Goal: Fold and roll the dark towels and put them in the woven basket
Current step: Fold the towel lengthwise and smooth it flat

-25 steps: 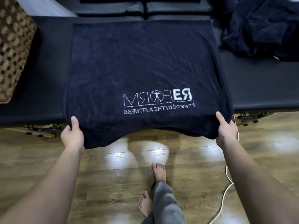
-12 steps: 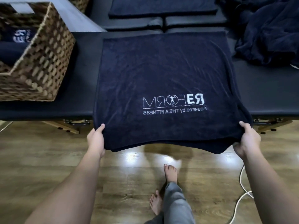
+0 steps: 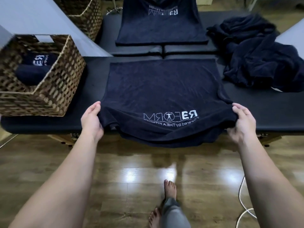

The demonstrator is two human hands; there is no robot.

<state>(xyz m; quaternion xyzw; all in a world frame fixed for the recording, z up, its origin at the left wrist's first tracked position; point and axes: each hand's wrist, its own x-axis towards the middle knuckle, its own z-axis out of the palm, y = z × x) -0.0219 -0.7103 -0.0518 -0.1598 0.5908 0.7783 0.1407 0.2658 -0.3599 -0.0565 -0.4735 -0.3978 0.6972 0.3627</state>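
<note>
Both hands lifted towel (image 3: pixel 161 89) near edge onto bench (image 3: pixel 271 112).

Bare forearms (image 3: pixel 69 170), bare feet (image 3: pixel 170 189), grey trouser leg (image 3: pixel 172 213).

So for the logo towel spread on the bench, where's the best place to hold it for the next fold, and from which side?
Judging by its pose, the two near corners, from the person's side. The logo towel lies flat with its near edge hanging off the bench, so fingers can slip under there. The left hand and right hand already grip those corners, probably suited to lifting the edge away.
</note>
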